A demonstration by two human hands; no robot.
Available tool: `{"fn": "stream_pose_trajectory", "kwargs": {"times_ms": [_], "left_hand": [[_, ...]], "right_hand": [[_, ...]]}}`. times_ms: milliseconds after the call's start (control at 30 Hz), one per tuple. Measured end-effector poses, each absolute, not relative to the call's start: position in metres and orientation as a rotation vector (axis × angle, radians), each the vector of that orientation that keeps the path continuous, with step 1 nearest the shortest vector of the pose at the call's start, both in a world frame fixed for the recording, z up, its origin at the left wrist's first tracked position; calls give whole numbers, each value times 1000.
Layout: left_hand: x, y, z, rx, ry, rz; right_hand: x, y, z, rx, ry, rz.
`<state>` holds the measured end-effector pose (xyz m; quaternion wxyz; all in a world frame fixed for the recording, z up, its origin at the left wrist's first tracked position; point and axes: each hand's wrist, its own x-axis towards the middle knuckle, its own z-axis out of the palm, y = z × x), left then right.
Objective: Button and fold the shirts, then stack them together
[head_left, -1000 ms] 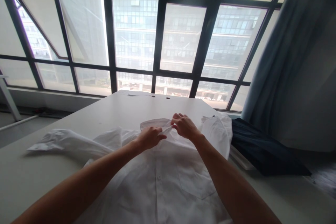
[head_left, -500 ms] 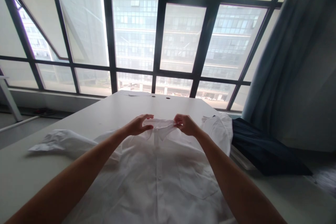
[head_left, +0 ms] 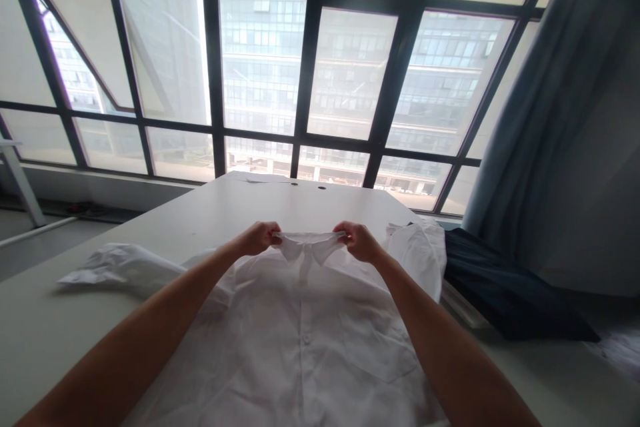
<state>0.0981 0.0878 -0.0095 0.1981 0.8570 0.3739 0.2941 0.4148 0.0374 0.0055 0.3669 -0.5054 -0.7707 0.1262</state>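
A white button-up shirt [head_left: 305, 340] lies front side up, its collar toward the window and its button strip running down the middle. My left hand [head_left: 265, 237] pinches the left end of the shirt collar [head_left: 309, 240]. At the collar's right end, my right hand [head_left: 353, 239] grips the fabric between thumb and fingers. The collar is stretched straight between both hands, slightly raised, with its two points hanging down. One sleeve [head_left: 120, 265] is spread out to the left, crumpled at its end; the other side is partly hidden behind my right forearm.
The white table [head_left: 200, 213] reaches toward a large dark-framed window [head_left: 300, 67]. Folded dark navy cloth [head_left: 510, 287] lies on the right, beside white fabric [head_left: 425, 247]. A blue-grey curtain [head_left: 540, 113] hangs at the right. A white metal leg [head_left: 23, 183] stands at far left.
My left hand has closed from an open pose onto the collar's left end. The collar is now pulled taut and a little wider between my hands.
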Motion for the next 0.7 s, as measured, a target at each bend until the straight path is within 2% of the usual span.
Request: {"fn": "stream_pose_trajectory", "kwargs": {"times_ms": [167,267,367,500,700], "left_hand": [[105,89,-14,2390,1270,1090],[98,84,-22,2381,1537,810],[84,74,-34,2476,1522,453],[62,69,-48,2608,1423,222],[47,103,-48,2471,1752,24]], "right_hand": [[402,29,6,-1538,-1811,-70],[405,28,-1,-1845,-1814,32],[418,30,-10,-2005,-2005,250],[435,32,-22,-2018,-2241,265],[443,37,-35,-2130,-2255,338]]}}
